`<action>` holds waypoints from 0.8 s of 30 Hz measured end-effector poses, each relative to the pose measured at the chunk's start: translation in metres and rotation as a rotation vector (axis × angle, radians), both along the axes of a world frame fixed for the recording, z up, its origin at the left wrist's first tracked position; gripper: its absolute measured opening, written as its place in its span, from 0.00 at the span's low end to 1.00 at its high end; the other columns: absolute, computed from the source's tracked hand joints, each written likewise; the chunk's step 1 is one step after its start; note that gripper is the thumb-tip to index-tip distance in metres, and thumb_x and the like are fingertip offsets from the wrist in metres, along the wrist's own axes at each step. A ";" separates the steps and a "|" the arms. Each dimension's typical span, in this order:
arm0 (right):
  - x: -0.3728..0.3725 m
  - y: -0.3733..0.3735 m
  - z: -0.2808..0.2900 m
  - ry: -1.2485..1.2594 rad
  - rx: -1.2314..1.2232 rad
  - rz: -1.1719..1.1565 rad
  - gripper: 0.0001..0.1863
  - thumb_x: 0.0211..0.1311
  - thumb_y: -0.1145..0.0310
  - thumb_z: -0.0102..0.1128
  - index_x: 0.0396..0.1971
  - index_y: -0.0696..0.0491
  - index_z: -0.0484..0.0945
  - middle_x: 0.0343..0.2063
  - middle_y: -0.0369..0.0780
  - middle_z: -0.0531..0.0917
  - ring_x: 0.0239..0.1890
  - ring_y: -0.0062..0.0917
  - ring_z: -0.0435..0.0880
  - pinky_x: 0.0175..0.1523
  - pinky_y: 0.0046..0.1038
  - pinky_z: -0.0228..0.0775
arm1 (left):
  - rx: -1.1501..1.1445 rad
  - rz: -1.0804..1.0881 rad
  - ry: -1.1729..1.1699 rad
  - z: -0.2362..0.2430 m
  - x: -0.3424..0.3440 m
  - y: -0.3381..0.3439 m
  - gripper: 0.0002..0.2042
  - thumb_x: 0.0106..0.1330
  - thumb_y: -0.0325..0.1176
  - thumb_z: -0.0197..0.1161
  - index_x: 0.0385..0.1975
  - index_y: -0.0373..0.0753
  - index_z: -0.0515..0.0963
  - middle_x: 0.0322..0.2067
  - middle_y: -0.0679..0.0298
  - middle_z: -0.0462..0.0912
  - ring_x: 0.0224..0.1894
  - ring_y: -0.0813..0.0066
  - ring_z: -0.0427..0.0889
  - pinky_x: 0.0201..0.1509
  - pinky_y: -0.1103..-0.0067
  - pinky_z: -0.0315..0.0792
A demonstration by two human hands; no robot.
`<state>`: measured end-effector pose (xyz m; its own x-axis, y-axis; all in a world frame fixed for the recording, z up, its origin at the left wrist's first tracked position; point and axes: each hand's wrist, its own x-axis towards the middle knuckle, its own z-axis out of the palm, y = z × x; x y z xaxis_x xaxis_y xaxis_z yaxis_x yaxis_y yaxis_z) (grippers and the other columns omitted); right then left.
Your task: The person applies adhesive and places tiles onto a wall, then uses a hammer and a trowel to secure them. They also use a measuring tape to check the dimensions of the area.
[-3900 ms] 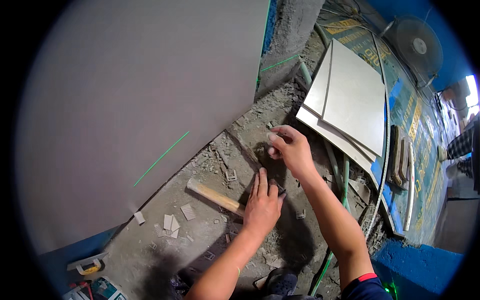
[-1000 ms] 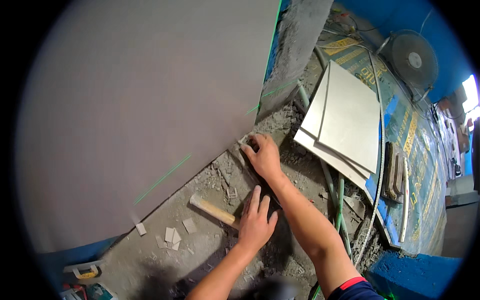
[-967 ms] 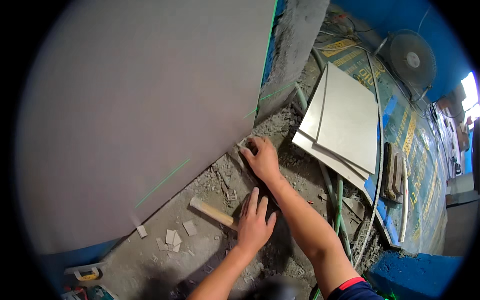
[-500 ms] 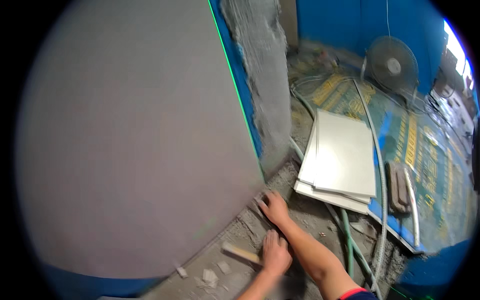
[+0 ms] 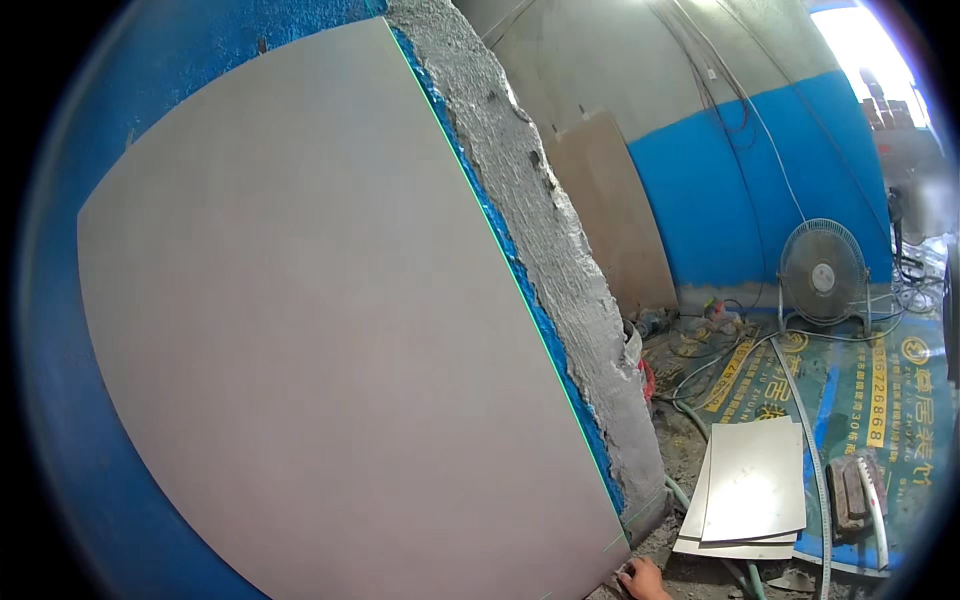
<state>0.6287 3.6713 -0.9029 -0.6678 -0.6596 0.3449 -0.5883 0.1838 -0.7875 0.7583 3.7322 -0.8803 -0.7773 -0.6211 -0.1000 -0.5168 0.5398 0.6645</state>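
A large grey tile panel (image 5: 340, 320) covers most of the wall ahead, and a bright green laser line runs down its right edge. At the tile's lower right corner is my right hand (image 5: 645, 580), cut off by the lower edge of the picture. Its fingers are bent close together near the tile's bottom edge; what they pinch, if anything, is hidden. My left hand is out of view. To the right of the tile lie a strip of blue wall and a rough cement column edge (image 5: 545, 250).
White tile pieces (image 5: 755, 485) lie stacked on the floor at the right. Beside them are a white-handled tool (image 5: 872, 510) and a long metal strip (image 5: 815, 470). Farther back stand a fan (image 5: 823, 275) and a brown board (image 5: 610, 210), with cables and hoses on the printed floor sheet (image 5: 840, 400).
My view has tilted up, bringing the tile's top and the far wall into sight. The left hand and the hammer-like wooden handle near it have dropped out of view; my right hand stays by the tile corner.
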 end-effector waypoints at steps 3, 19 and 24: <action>0.001 -0.005 0.011 -0.087 0.040 0.029 0.19 0.58 0.58 0.66 0.44 0.55 0.80 0.45 0.54 0.79 0.46 0.53 0.78 0.52 0.46 0.73 | -0.088 -0.055 -0.037 0.005 -0.003 -0.014 0.21 0.61 0.32 0.59 0.53 0.29 0.72 0.59 0.35 0.65 0.63 0.35 0.62 0.69 0.54 0.56; -0.003 0.003 -0.005 -0.158 0.276 0.030 0.21 0.54 0.59 0.67 0.45 0.55 0.80 0.44 0.53 0.78 0.46 0.49 0.78 0.51 0.46 0.71 | -0.255 -0.292 -0.145 -0.012 0.014 -0.006 0.12 0.57 0.26 0.56 0.37 0.26 0.79 0.47 0.31 0.75 0.54 0.35 0.71 0.63 0.52 0.61; -0.006 0.005 0.014 -0.087 0.087 -0.094 0.22 0.56 0.59 0.67 0.49 0.54 0.78 0.43 0.49 0.78 0.47 0.49 0.78 0.49 0.45 0.72 | -0.362 -0.321 0.114 0.018 0.012 -0.011 0.09 0.54 0.25 0.58 0.25 0.25 0.83 0.33 0.34 0.79 0.44 0.35 0.74 0.56 0.57 0.69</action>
<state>0.6226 3.6763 -0.8892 -0.7530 -0.6176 0.2272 -0.4955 0.3049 -0.8134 0.7701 3.7215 -0.8626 -0.9286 -0.3275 0.1745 -0.2216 0.8666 0.4471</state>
